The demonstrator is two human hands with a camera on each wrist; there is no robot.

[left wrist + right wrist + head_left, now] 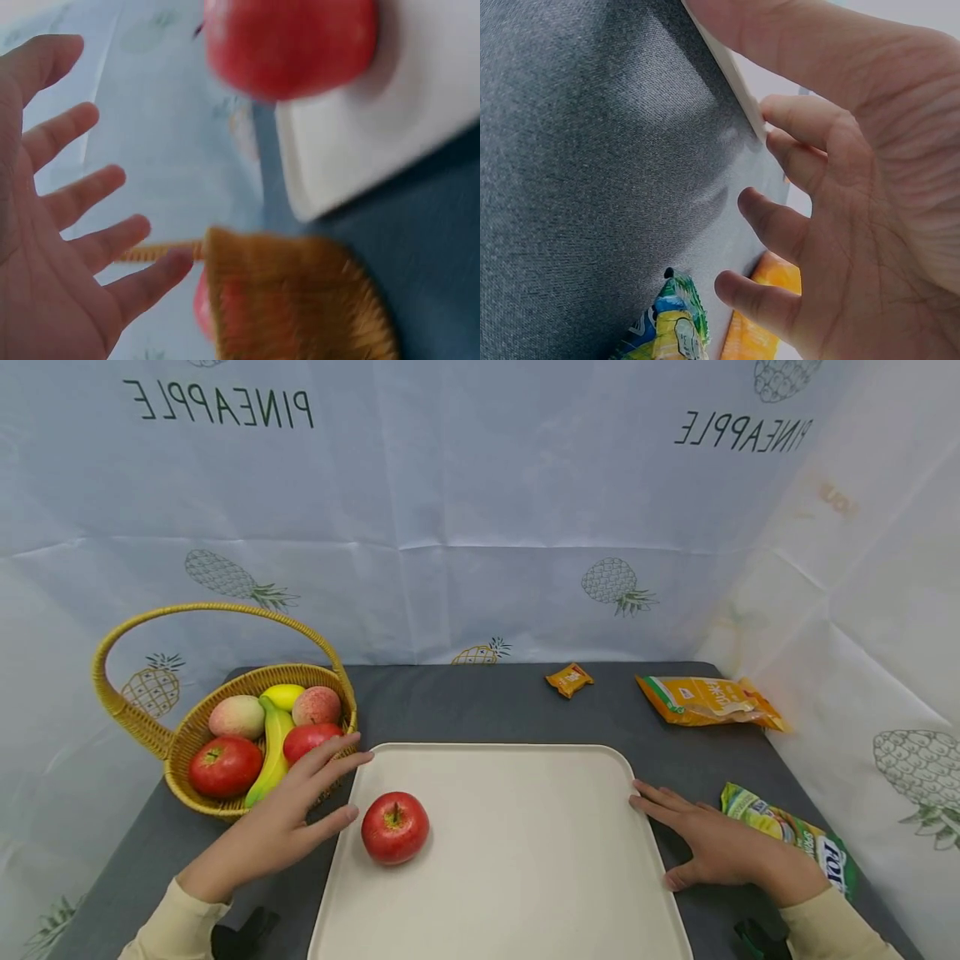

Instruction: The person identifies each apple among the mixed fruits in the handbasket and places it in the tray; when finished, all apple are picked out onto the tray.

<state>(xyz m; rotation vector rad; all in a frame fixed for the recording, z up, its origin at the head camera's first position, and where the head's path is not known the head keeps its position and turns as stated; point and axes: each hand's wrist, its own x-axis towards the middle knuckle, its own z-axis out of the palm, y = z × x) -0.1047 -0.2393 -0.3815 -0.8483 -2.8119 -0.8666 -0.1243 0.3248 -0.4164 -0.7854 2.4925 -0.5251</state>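
A red apple (395, 828) sits on the left side of a cream tray (525, 860). My left hand (288, 818) hovers between that apple and a yellow wicker basket (180, 768), its fingers spread and nothing in them. In the left wrist view the palm (45, 277) shows bare, with the apple (292, 45) beyond the fingers. Along the tray's right edge lies my right hand (705, 839), its fingertips and thumb touching the rim. The right wrist view shows the thumb and first fingers (799, 120) at the tray's edge, the other fingers apart from it.
The basket holds red apples (225, 767), peaches (237, 717) and a banana (273, 747). A small orange packet (569, 680) lies behind the tray. An orange bag (708, 700) is at the back right, and a green bag (787, 831) lies beside my right hand.
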